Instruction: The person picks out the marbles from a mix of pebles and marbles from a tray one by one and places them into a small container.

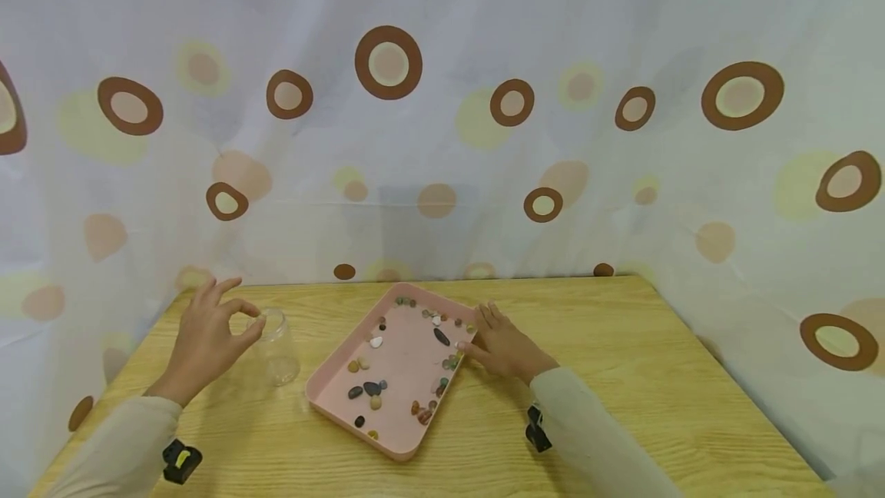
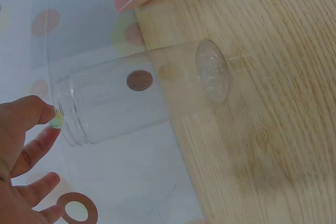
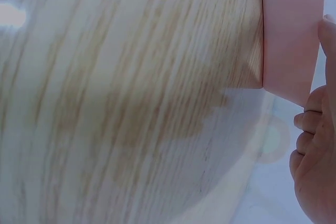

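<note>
My left hand (image 1: 210, 336) is at the mouth of a clear jar (image 1: 279, 356), which stands upright on the table. Its thumb and index finger pinch a small greenish-yellow stone (image 2: 55, 119) at the jar's rim; the other fingers are spread. To the right of the jar lies a shallow pink tray (image 1: 401, 352) with several small stones scattered in it, some dark, some white, green, orange or reddish. My right hand (image 1: 508, 346) holds the tray by its far right corner, the thumb over the rim and the fingers by the corner.
The wooden table (image 1: 622, 383) carries the jar and the tray. Behind and beside it hangs a pale curtain (image 1: 442, 144) with brown, yellow and peach spots. Each sleeve has a small black device (image 1: 182, 461) near the wrist.
</note>
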`<state>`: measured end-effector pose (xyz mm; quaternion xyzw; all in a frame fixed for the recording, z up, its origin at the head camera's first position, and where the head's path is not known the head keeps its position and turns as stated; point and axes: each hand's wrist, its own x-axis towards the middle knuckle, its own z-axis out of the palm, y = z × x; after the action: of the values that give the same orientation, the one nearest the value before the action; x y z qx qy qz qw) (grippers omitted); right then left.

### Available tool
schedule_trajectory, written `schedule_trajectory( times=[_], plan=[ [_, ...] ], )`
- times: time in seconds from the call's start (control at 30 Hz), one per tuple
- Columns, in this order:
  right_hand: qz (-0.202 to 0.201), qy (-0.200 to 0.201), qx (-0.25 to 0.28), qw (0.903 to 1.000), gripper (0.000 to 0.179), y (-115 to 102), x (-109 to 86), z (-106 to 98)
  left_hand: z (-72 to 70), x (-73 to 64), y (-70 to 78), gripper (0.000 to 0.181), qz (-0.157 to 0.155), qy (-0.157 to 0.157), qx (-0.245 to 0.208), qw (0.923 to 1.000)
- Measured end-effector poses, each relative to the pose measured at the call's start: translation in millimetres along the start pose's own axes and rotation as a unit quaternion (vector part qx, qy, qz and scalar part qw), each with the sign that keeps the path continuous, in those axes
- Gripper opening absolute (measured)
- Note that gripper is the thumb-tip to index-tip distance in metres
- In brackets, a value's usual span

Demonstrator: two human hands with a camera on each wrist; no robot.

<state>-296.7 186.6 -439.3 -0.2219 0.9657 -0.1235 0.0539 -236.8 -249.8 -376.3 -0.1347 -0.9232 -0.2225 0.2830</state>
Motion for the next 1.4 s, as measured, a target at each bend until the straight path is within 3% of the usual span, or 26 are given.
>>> schedule_trajectory(
  times=[1.4],
  plan=[
    [0.001,0.006,0.017,0.9998,0.082,0.6,-2.8,2.2,7.6,-6.4,-3.8,0.011,-0.008,0.0,-0.006,1.0]
  ],
)
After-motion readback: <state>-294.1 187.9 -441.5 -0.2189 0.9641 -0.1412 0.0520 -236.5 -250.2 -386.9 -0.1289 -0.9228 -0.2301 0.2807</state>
